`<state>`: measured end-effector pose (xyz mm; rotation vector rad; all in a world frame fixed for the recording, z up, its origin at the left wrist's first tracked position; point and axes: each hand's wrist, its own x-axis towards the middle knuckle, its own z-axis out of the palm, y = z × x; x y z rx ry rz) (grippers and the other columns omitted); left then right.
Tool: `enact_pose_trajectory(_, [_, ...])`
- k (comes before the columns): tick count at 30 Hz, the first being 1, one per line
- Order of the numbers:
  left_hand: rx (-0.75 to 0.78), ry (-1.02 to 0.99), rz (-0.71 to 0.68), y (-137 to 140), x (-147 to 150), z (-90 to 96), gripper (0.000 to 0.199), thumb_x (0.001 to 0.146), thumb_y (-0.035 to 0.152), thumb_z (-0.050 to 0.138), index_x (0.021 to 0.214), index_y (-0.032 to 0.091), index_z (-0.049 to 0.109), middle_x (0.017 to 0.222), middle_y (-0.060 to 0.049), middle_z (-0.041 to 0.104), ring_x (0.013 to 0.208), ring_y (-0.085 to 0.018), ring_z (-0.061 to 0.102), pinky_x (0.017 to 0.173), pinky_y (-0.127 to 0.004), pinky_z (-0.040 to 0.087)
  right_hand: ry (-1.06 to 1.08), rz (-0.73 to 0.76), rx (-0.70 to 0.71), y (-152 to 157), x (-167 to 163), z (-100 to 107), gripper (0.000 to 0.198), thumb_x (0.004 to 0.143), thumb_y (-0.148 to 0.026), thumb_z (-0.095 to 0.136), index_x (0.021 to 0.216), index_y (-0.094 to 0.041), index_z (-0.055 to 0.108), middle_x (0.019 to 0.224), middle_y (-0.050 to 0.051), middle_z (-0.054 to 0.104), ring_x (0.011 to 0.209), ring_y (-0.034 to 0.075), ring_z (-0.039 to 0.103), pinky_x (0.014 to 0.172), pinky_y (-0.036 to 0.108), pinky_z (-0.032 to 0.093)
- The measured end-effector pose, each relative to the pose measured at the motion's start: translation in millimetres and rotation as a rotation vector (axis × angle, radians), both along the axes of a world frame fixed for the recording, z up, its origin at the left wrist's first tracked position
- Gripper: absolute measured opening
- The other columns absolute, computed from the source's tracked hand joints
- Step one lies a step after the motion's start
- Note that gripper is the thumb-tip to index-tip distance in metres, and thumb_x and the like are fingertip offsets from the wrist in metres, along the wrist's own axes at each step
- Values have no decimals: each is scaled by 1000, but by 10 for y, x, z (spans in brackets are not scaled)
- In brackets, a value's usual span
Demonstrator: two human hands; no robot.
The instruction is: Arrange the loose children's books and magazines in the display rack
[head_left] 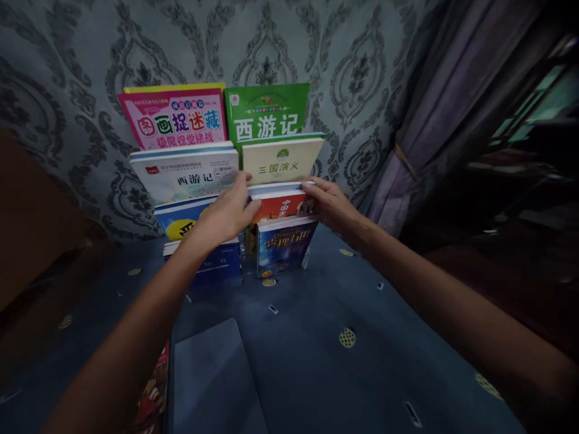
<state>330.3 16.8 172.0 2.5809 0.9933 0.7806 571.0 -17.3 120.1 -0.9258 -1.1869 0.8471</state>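
My right hand [332, 205] pinches the top right corner of a red book [281, 207], which stands in the right-hand column of a stepped row of books. At that book's left edge is my left hand [228, 211], its thumb against the edge and its fingers curled behind. A dark blue book [287, 247] stands upright in front of the red one. Behind it rises a cream book [283, 161], with a green book [268, 111] at the back. My left hand partly covers a blue and yellow book [183, 218] in the left-hand column.
A white-covered book [185, 175], a pink book [176, 117] and low dark blue books [219, 265] fill the left column. A flat grey panel [215, 380] lies in front, beside a red picture cover [154, 395]. A tied curtain [407, 144] hangs at the right.
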Motion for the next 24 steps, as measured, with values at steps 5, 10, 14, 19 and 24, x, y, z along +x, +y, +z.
enact_pose_trajectory(5, [26,252,74,-72,83,-32,39,99,29,40,136,16,42,100,-14,69,99,-30,67,88,-40,50,23,-45,-61,141,38,-1,22,80,-37,74,72,-19,63,66,-1,70,58,13,65,61,24,56])
enact_pose_trajectory(10, [-28,246,96,19,134,-126,44,99,31,40,141,17,37,99,-16,71,92,-31,68,83,-40,49,14,-15,-134,182,62,-29,25,86,-43,68,81,-18,70,74,4,76,68,19,73,69,30,61])
enact_pose_trajectory(14, [-28,179,71,-10,118,-141,42,99,32,40,139,18,39,103,-16,71,97,-32,68,84,-39,49,23,56,-138,153,88,-86,35,89,-52,63,89,-19,73,83,5,79,81,23,77,79,36,63])
enact_pose_trajectory(19, [-28,125,65,-84,131,-182,44,100,34,41,139,15,39,105,-17,70,98,-32,68,85,-40,50,-10,138,-133,142,135,-170,51,88,-69,57,100,-23,75,96,7,80,104,27,75,95,42,59])
enact_pose_trajectory(24, [-26,79,114,-101,183,-219,41,101,31,40,140,16,41,105,-17,71,98,-31,68,84,-39,50,-231,30,28,78,175,-122,44,80,-68,69,100,-29,75,112,1,77,129,27,61,119,44,39])
